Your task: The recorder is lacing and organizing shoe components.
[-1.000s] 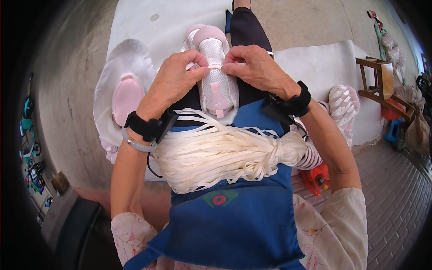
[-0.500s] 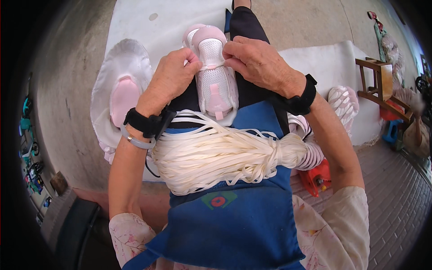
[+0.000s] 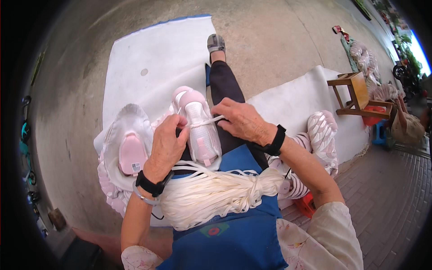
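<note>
A pink-and-white mesh shoe upper (image 3: 196,135) lies on my lap, over the dark trouser leg. A white shoelace (image 3: 208,121) runs across it. My right hand (image 3: 243,120) is closed, pinching one end of that lace just right of the upper. On the other side my left hand (image 3: 167,143) is also closed, thumb and fingers together at the lace, whose short end sticks up by the fingertips. A thick tied bundle of cream-white laces (image 3: 211,195) rests across my lap on the blue apron (image 3: 229,243).
To the left sits a stack of uppers with a white lining and a pink tongue (image 3: 133,153). More strung pink-and-white uppers (image 3: 322,135) lie to the right. White sheets (image 3: 148,58) cover part of the concrete floor. A wooden stool (image 3: 355,92) stands at the far right.
The view has tilted, showing more floor and my foot. My hands have drawn lace out from the upper; a length now shows at the right fingers.
</note>
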A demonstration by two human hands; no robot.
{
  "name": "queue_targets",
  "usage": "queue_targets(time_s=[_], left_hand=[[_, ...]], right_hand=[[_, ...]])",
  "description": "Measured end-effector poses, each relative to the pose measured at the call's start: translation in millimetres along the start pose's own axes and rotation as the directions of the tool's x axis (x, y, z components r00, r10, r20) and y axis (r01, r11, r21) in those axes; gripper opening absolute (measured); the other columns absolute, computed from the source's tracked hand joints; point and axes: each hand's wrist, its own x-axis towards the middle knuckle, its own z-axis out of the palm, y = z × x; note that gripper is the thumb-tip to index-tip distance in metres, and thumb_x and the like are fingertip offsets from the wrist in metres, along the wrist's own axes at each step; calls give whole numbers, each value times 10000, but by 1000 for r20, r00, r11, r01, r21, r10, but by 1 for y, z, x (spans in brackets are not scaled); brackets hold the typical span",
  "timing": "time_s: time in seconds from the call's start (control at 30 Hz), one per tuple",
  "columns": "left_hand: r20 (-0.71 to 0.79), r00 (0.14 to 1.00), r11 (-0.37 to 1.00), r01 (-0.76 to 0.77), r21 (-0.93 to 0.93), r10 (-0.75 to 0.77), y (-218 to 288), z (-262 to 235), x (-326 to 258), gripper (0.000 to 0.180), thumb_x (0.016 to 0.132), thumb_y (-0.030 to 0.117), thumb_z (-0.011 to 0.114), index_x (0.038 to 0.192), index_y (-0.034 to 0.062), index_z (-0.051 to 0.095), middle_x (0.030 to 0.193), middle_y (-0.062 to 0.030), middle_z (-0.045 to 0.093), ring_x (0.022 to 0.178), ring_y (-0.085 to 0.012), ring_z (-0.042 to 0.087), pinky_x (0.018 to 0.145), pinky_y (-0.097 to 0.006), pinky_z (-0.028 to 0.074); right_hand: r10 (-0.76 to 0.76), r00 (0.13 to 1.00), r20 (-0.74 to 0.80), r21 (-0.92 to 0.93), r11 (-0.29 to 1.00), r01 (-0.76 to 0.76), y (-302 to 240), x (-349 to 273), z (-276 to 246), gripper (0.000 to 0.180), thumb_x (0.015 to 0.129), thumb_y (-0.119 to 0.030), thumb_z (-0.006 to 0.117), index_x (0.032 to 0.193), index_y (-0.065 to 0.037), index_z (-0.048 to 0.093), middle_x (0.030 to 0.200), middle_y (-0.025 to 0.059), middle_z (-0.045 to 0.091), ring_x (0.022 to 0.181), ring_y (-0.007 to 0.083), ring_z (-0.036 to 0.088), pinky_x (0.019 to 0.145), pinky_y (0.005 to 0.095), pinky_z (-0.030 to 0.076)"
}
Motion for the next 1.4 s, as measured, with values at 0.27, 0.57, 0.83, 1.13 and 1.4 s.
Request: queue_targets(time_s=[0.27,0.57,0.83,1.13,1.4], left_hand=[[158,984,906,-138,401,80,-7,2,-28,133,820,94,599,925,16,573,841,-172,593,773,-365,613,673,-471,483],[114,992,843,-109,527,57,5,13,-18,122,809,41,544,915,1,501,804,-202,609,687,-391,637,583,-462,522],[118,987,854,-156,496,112,-6,23,-6,96,845,60,526,918,20,480,846,-198,595,721,-398,618,626,-468,525],[236,970,951,-130,280,63,-22,2,-9,81,898,46,478,971,12,474,926,-211,550,860,-421,563,729,-470,463],[175,981,955,-129,267,83,-19,-1,-14,98,899,51,497,982,0,509,909,-199,577,850,-400,581,725,-451,470]], right_hand=[[-185,979,88,-211,957,200,-19,3,51,135,881,-101,481,955,-1,429,856,158,525,652,306,629,490,386,486],[-269,959,88,-339,897,283,-27,3,47,103,836,-103,520,913,-34,516,799,124,614,695,289,671,548,375,529],[-16,997,72,161,987,5,-3,26,25,176,847,-155,549,838,9,615,752,200,621,713,377,616,633,424,490],[-128,979,161,-224,961,162,-21,15,35,101,875,-135,568,852,-37,580,775,143,625,736,343,621,637,402,503],[-136,985,106,-209,966,155,-6,17,26,132,846,-178,614,823,-49,595,765,122,616,709,310,640,619,406,514]])
